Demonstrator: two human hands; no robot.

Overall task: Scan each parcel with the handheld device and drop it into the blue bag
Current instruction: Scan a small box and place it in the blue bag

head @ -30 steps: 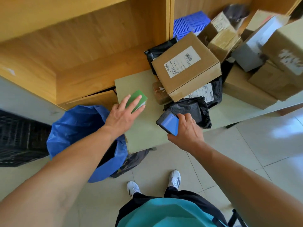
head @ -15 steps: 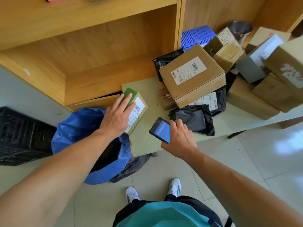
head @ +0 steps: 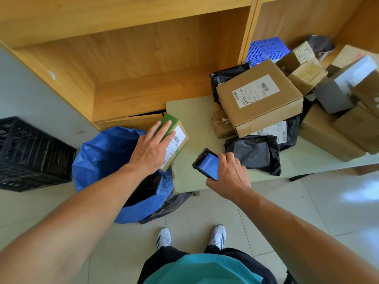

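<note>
while your left hand (head: 150, 149) grips the small green-and-brown cardboard parcel (head: 176, 138) with its white barcode label turned up, tilted at the corner of the pale green table (head: 190, 117) just above the open blue plastic bag (head: 106, 154), your right hand (head: 230, 177) clasps the black handheld scanner (head: 207, 166), blue screen lit, close beside that label. a big brown cardboard box (head: 260, 97) tops the parcel heap behind.

Bright, even daylight; wide-angle view with mild motion blur.
Glare patches lie on the floor tiles (head: 356, 196) at right; shelf (head: 131, 58) edges bow toward the frame borders; the upper right corner is smeared, the centre sharp.
</note>
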